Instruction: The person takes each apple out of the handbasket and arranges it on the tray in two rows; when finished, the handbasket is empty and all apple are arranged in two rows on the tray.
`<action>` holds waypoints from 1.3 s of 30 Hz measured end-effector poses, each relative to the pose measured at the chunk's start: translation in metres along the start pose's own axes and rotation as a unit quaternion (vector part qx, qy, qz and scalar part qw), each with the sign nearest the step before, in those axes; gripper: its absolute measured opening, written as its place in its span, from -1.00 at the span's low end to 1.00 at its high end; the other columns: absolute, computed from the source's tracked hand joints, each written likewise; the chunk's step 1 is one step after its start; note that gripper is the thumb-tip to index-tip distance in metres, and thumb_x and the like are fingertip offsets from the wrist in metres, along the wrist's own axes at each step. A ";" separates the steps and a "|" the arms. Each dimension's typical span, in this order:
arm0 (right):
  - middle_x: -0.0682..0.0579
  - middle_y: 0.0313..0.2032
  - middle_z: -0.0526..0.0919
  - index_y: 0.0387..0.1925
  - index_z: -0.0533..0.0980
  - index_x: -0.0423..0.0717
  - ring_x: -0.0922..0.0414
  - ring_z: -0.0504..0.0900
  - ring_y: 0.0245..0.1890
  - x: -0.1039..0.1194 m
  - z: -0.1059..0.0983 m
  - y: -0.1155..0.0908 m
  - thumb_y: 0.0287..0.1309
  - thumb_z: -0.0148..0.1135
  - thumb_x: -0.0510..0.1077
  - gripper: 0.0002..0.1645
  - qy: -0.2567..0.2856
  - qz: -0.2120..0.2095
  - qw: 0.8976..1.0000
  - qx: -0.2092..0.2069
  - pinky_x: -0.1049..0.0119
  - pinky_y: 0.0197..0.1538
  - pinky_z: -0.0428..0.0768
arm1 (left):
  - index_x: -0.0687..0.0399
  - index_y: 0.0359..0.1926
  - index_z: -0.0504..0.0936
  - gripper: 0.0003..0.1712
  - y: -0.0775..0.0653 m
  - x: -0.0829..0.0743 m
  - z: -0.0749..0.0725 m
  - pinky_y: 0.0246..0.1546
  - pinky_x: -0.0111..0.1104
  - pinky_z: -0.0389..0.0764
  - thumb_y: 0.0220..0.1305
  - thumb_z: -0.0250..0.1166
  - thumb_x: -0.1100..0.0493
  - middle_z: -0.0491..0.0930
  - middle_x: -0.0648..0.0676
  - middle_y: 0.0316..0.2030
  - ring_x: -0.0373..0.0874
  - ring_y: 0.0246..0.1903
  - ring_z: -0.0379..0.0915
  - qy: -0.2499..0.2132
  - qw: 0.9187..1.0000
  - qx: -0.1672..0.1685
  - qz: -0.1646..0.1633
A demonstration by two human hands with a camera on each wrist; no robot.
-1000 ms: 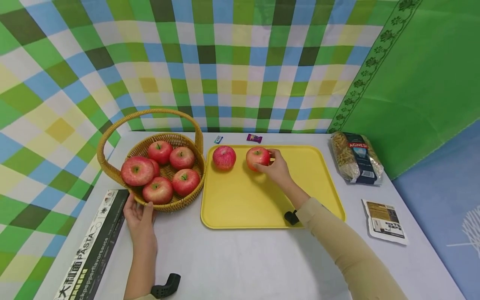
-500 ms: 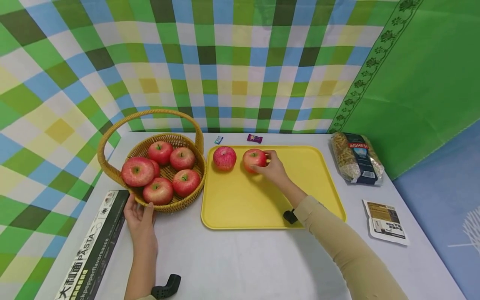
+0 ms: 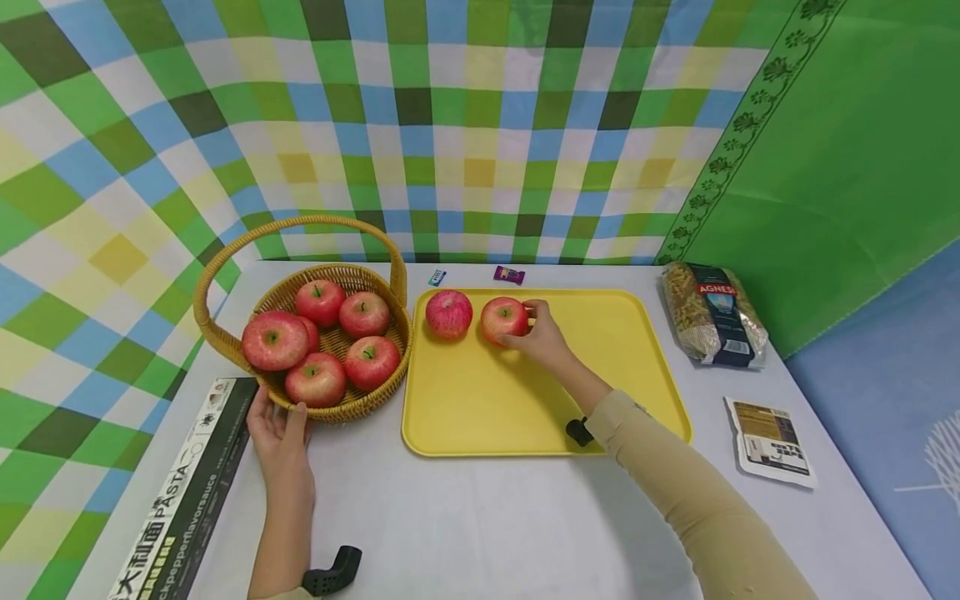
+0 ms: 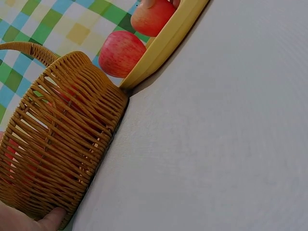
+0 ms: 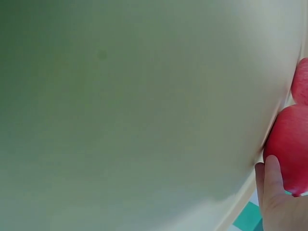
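Here, an apple (image 3: 500, 321) sits in the right hand (image 3: 545, 339).

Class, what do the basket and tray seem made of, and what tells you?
Basket: probably wicker, faintly shiny; brown strands interlace with gaps between.
Tray: likely smooth plastic, satin-looking; even yellow runs over its rounded corners, though coated metal is possible.

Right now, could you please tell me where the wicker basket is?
In the head view, the wicker basket stands on the left, just beside the yellow tray, with the left hand at its near side.
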State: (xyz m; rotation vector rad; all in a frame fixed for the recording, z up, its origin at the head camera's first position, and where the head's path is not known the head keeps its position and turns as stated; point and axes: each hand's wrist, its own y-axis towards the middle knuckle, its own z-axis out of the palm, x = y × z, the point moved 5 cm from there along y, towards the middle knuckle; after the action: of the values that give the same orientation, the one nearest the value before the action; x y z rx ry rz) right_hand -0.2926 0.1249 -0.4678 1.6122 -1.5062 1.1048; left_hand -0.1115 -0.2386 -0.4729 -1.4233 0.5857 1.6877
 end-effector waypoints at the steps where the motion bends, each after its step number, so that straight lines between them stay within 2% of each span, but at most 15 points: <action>1: -0.29 0.16 0.33 0.30 0.08 -0.27 -0.16 0.44 0.05 0.001 0.000 -0.001 0.01 0.45 -0.21 -0.06 -0.001 0.001 1.000 0.000 0.07 0.15 0.52 | -0.29 0.44 0.00 -0.26 0.000 0.000 0.000 0.31 -0.24 0.24 0.40 0.16 0.16 -0.06 -0.11 0.45 -0.17 0.42 -0.07 0.001 1.000 0.001 0.000; 8: -0.25 0.21 0.33 0.34 0.11 -0.27 -0.14 0.45 0.08 0.011 -0.006 -0.007 0.05 0.44 -0.13 -0.05 -0.033 -0.016 0.999 -0.009 0.10 0.12 0.55 | -0.30 0.44 0.00 -0.27 -0.001 -0.001 0.000 0.30 -0.28 0.25 0.41 0.15 0.17 -0.06 -0.12 0.46 -0.18 0.42 -0.08 0.006 1.000 0.002 0.001; 14: -0.27 0.25 0.30 0.34 0.14 -0.27 -0.14 0.41 0.14 0.032 -0.013 -0.014 0.03 0.46 -0.09 -0.04 -0.051 -0.048 0.997 -0.018 0.06 0.14 0.53 | -0.31 0.44 0.00 -0.27 0.000 -0.001 -0.001 0.30 -0.27 0.25 0.41 0.15 0.16 -0.07 -0.13 0.46 -0.18 0.42 -0.08 0.005 1.000 0.001 0.003; 19: -0.16 0.28 0.30 0.32 0.18 -0.24 -0.11 0.41 0.19 0.054 -0.011 -0.022 0.01 0.48 -0.05 -0.06 -0.047 -0.079 0.996 -0.013 0.03 0.13 0.53 | -0.31 0.44 0.00 -0.27 0.001 0.000 -0.001 0.32 -0.24 0.23 0.40 0.15 0.15 -0.08 -0.12 0.46 -0.18 0.42 -0.08 0.007 1.000 0.001 0.004; 24: -0.06 0.26 0.34 0.33 0.21 -0.16 -0.09 0.41 0.19 0.077 0.005 -0.035 -0.01 0.50 -0.05 -0.06 -0.037 -0.113 0.993 0.010 0.03 0.14 0.52 | -0.31 0.44 0.00 -0.26 0.001 0.000 -0.001 0.32 -0.23 0.22 0.40 0.15 0.16 -0.07 -0.12 0.46 -0.18 0.42 -0.09 0.009 1.000 0.000 0.005; 28: -0.07 0.20 0.38 0.33 0.24 -0.13 -0.06 0.44 0.14 0.094 0.024 -0.043 -0.05 0.52 0.01 -0.04 -0.067 -0.140 0.987 0.030 0.11 0.13 0.54 | -0.30 0.45 -0.01 -0.26 0.000 0.000 -0.001 0.32 -0.22 0.22 0.40 0.15 0.17 -0.08 -0.11 0.46 -0.18 0.42 -0.08 0.009 1.000 0.001 0.005; 32: -0.14 0.21 0.38 0.31 0.25 -0.20 -0.10 0.43 0.15 0.109 0.043 -0.050 -0.05 0.51 0.03 -0.04 -0.060 -0.169 0.982 0.054 0.11 0.11 0.55 | -0.27 0.45 -0.01 -0.26 0.000 0.000 -0.003 0.30 -0.23 0.23 0.41 0.15 0.17 -0.08 -0.09 0.45 -0.18 0.41 -0.07 0.010 1.000 0.000 0.007; 36: -0.13 0.22 0.38 0.29 0.25 -0.21 -0.06 0.40 0.20 0.120 0.058 -0.053 -0.04 0.49 0.09 -0.04 -0.091 -0.187 0.976 0.062 0.09 0.19 0.48 | -0.28 0.45 -0.01 -0.25 0.001 0.001 -0.002 0.29 -0.26 0.24 0.40 0.16 0.16 -0.08 -0.09 0.46 -0.18 0.42 -0.08 0.011 1.000 0.000 0.008; 39: -0.07 0.25 0.36 0.33 0.24 -0.10 0.01 0.38 0.24 0.124 0.071 -0.053 -0.04 0.47 0.16 -0.02 -0.138 -0.186 0.970 0.080 0.11 0.25 0.42 | -0.27 0.45 -0.01 -0.25 0.001 0.001 -0.001 0.29 -0.27 0.25 0.40 0.16 0.17 -0.08 -0.09 0.46 -0.19 0.42 -0.09 0.007 1.000 0.000 0.009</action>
State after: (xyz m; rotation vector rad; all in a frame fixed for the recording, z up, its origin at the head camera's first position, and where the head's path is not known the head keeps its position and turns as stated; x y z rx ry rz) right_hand -0.2327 0.0139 -0.3816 2.1279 -1.2280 0.8326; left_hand -0.1120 -0.2401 -0.4745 -1.4346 0.6067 1.6932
